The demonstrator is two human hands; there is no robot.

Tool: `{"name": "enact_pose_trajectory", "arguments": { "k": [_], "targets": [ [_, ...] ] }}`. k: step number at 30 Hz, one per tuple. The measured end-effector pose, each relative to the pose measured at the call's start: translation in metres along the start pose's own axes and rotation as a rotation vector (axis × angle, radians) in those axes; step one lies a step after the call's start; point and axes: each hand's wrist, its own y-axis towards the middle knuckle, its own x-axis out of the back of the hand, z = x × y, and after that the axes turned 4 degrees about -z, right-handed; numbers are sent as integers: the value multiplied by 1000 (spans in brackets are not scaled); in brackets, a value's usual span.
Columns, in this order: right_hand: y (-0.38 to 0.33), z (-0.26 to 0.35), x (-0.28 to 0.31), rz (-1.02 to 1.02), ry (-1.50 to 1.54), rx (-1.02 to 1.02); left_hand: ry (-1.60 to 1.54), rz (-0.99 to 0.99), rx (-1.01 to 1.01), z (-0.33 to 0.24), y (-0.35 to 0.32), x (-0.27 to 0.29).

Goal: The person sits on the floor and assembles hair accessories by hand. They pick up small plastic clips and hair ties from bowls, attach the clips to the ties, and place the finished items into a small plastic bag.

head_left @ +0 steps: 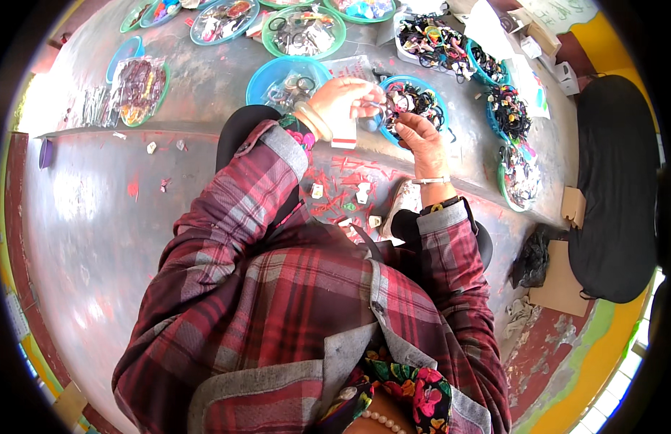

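Observation:
My left hand (340,103) is raised over the edge of the ledge, its fingers curled together on something small and pale that I cannot make out. Close to its right, my right hand (422,142) pinches with thumb and forefinger; what it holds is too small to name. Just beyond both hands is a blue basket (445,106) full of dark and coloured hair ties (416,101), partly hidden by my fingers. Left of it, behind my left wrist, stands a blue basin (260,78) with clear packets and dark rings in it. A white and red card (343,137) lies below my left hand.
Several more baskets surround the work spot, including a green basket (341,37) at the back and a white tub (408,59) of hair ties. Packets fill a green tray (164,90) at left. Red scraps (335,195) litter the lower floor. A black covered object (616,188) stands right.

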Motion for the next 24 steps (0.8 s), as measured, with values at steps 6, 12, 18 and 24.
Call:
{"name": "enact_pose_trajectory", "arguments": {
  "k": [6,12,18,24],
  "targets": [
    [4,-2,-2,-23,44,7,-11,65,57,16,3,-8],
    [9,-8,2,-39,79,30,-19,49,112,23,4,-10],
    [8,-5,3,-70,88,31,209,28,122,20,0,-16],
    [6,-1,1,-61,98,104,198,-21,168,22,2,-14]
  ]
}}
